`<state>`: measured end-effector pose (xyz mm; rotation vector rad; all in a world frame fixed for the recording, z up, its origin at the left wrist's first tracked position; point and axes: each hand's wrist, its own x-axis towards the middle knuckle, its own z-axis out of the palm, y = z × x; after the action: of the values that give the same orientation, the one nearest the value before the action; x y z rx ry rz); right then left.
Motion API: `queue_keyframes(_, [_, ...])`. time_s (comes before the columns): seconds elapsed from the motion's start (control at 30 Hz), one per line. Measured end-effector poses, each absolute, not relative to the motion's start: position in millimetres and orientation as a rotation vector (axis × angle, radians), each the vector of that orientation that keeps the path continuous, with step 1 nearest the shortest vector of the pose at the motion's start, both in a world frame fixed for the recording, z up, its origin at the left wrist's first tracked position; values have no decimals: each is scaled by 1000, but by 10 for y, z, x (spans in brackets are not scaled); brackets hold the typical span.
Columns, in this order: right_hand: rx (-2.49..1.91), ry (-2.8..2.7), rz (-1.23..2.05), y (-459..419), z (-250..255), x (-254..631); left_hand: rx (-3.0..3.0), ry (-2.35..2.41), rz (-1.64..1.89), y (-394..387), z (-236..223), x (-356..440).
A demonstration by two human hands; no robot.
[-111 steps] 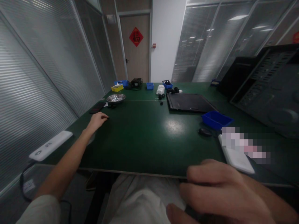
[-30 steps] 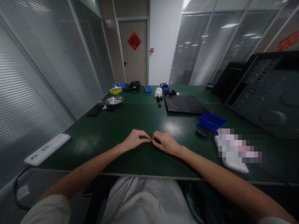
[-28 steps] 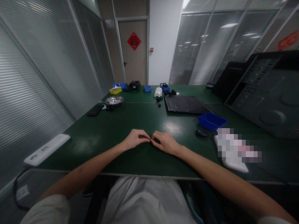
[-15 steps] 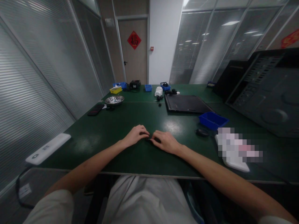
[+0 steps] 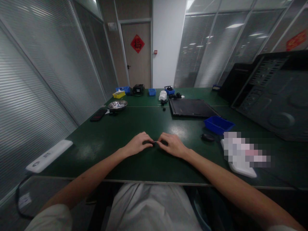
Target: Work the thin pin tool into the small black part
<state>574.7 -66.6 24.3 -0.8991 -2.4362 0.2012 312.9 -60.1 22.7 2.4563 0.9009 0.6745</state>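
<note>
Near the middle of the green table (image 5: pixel 108 166), my left hand (image 5: pixel 139 143) pinches a small black piece (image 5: pixel 154 144) between thumb and fingertips. Facing it, my right hand (image 5: pixel 172 145) has its thumb and fingers closed on a thin silvery piece (image 5: pixel 156 141). This light sliver bridges the small gap between the two sets of fingertips and seems to touch the black piece. Both pieces are too small, and too covered by fingers, to tell their kind.
To the right are a black mouse (image 5: pixel 208 137), a blue tray (image 5: pixel 218 125), a white board (image 5: pixel 238 165) and a computer case (image 5: pixel 271 99). A flat black panel (image 5: pixel 192 107) lies beyond. A metal bowl (image 5: pixel 117 105), phone (image 5: pixel 98 115) and white power strip (image 5: pixel 50 155) are leftward.
My left hand has turned slightly, its thumb now lower and apart from the fingers. My right fingertips have risen a little, and the silvery piece shows higher. The camera view has shifted slightly.
</note>
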Motion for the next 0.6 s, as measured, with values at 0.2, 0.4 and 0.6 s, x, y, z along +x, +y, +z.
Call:
queue_keyframes(0.2, [-909, -2410, 245, -651, 217, 5744, 2474, 924, 637, -583, 224, 3114])
queue_keyframes(0.4, [-905, -2414, 264, -652, 207, 5749, 2472, 1071, 542, -381, 255, 2637])
queue_keyframes(0.6, [-895, -2406, 270, -676, 230, 5741, 2280, 1929, 530, 22, 287, 1128])
